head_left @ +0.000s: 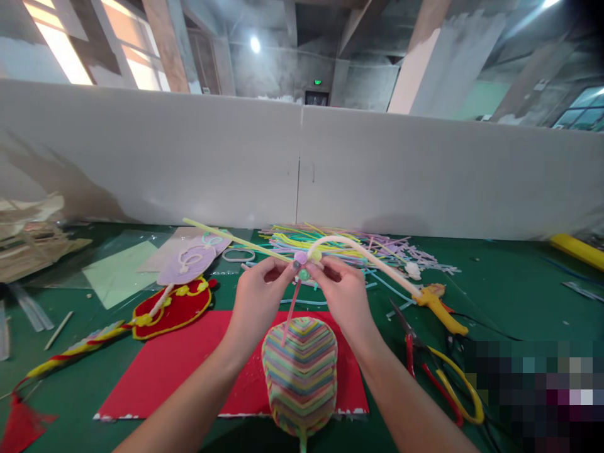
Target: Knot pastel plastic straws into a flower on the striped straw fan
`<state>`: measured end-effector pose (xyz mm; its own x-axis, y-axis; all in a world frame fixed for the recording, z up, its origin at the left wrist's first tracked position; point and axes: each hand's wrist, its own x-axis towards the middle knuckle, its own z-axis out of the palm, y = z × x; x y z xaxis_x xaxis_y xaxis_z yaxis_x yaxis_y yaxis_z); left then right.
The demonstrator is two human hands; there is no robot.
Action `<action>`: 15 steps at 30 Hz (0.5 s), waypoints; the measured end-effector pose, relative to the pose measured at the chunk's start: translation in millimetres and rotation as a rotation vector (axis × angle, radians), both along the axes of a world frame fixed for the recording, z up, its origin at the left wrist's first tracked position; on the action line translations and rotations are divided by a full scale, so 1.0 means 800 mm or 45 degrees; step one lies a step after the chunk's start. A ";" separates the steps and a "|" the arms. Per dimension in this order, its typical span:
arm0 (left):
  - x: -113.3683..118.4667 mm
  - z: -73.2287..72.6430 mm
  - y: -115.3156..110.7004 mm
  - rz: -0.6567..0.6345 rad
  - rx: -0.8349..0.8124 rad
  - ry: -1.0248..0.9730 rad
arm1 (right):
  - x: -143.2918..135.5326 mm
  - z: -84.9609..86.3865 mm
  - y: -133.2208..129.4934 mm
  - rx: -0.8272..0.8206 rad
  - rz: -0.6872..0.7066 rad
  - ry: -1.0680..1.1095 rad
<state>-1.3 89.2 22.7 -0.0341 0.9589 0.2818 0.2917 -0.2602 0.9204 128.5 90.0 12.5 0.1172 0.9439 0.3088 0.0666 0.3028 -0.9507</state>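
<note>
My left hand [264,286] and my right hand [342,286] meet in the middle, fingertips pinching a small cluster of coiled pipe cleaners [302,258] in purple, yellow and green. Long tails run out of the cluster: a yellow-green pipe cleaner [231,238] to the left, a pale pink one [372,259] arching right, and a darker pink one [293,305] hanging down. Just below my hands, a leaf-shaped fan [302,377] with chevron stripes in pastel colours lies partly on a red sheet [189,371]. Fingers hide part of the cluster.
Loose pipe cleaners [330,242] are heaped behind my hands. A yellow glue gun [441,308] and yellow-and-red-handled tools [472,396] lie to the right. A red fan [177,311], a purple cutout [189,258] and pale green paper [117,274] are left. A white partition [165,157] stands behind.
</note>
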 end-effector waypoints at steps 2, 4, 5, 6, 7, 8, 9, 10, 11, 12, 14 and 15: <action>0.002 -0.003 0.001 -0.027 0.003 -0.025 | -0.004 -0.002 -0.001 -0.023 -0.042 0.065; 0.003 -0.007 0.002 -0.069 -0.001 -0.062 | -0.008 -0.005 -0.002 -0.053 -0.038 0.193; 0.003 -0.008 0.003 -0.086 -0.004 -0.076 | -0.010 -0.007 -0.001 -0.068 -0.008 0.271; 0.002 -0.010 0.004 -0.094 -0.003 -0.085 | -0.010 -0.009 -0.001 -0.090 0.036 0.344; 0.002 -0.011 0.005 -0.096 0.000 -0.089 | -0.011 -0.010 0.000 -0.116 0.088 0.406; 0.000 -0.011 0.006 -0.097 -0.001 -0.088 | -0.010 -0.011 0.001 -0.146 0.140 0.451; -0.001 -0.012 0.007 -0.096 -0.006 -0.082 | -0.009 -0.011 0.002 -0.173 0.187 0.476; -0.002 -0.012 0.008 -0.094 -0.013 -0.076 | -0.008 -0.011 0.004 -0.195 0.221 0.484; -0.003 -0.011 0.009 -0.090 -0.018 -0.069 | -0.006 -0.011 0.005 -0.212 0.243 0.483; -0.004 -0.011 0.010 -0.087 -0.025 -0.062 | -0.004 -0.010 0.006 -0.225 0.259 0.481; -0.005 -0.011 0.011 -0.090 -0.032 -0.062 | -0.001 -0.008 0.007 -0.233 0.269 0.469; -0.005 -0.011 0.011 -0.098 -0.036 -0.065 | 0.000 -0.008 0.008 -0.223 0.259 0.451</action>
<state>-5.1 98.0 13.9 0.0266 0.9668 0.2542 0.2241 -0.2536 0.9410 128.5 96.0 6.2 -0.0065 0.9932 0.1165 -0.3167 0.1085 -0.9423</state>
